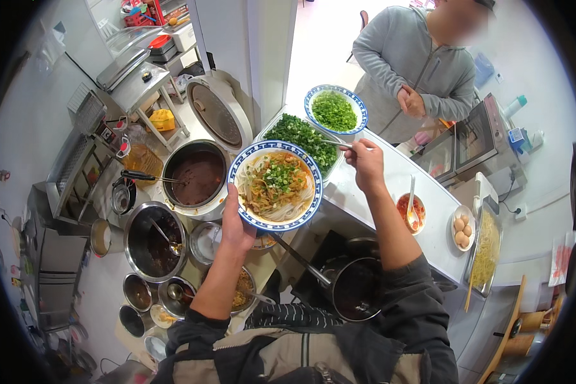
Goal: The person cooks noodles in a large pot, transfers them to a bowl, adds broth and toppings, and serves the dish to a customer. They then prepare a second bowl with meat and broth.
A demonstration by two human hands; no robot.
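Observation:
My left hand (236, 223) holds up a white bowl with a blue patterned rim (312, 211). Inside lie pale noodles (283, 210), shredded topping in reddish broth and chopped scallions (277, 176). My right hand (367, 163) grips the handle of a metal spoon (338, 143), whose far end meets a clear tub of chopped greens (295, 132); its tip is hard to make out. Beyond the tub stands a second blue-rimmed bowl (363, 108), full of lighter chopped scallions (335, 111).
A white counter (350, 192) carries chili sauce (410, 213), eggs (462, 230) and a tray of yellow noodles (485, 249). A lidless cooker of dark liquid (197, 173), a large steel basin (132, 254) and several small pots stand left. A saucepan (357, 288) sits below my right arm. Across the counter stands a person (415, 62).

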